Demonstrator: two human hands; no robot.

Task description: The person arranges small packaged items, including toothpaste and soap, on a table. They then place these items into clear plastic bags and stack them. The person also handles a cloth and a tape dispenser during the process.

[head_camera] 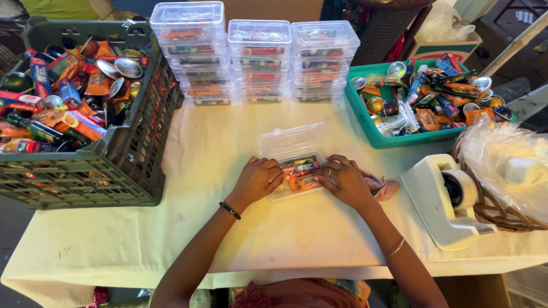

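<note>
A small clear plastic box (297,174) lies on the cream tablecloth in front of me, its hinged lid (291,141) standing open toward the back. Colourful small packets (301,174) fill it. My left hand (257,179) presses on the box's left side with fingers curled over the contents. My right hand (344,179) rests on the box's right side, fingers on the packets. A pink cloth (383,187) lies just beyond my right hand.
A grey crate (123,165) of packets and metal lids sits at left. Three stacks of closed clear boxes (260,63) stand at the back. A teal tray (365,122) of packets is at right, beside a white tape dispenser (445,197) and a wicker basket (491,208).
</note>
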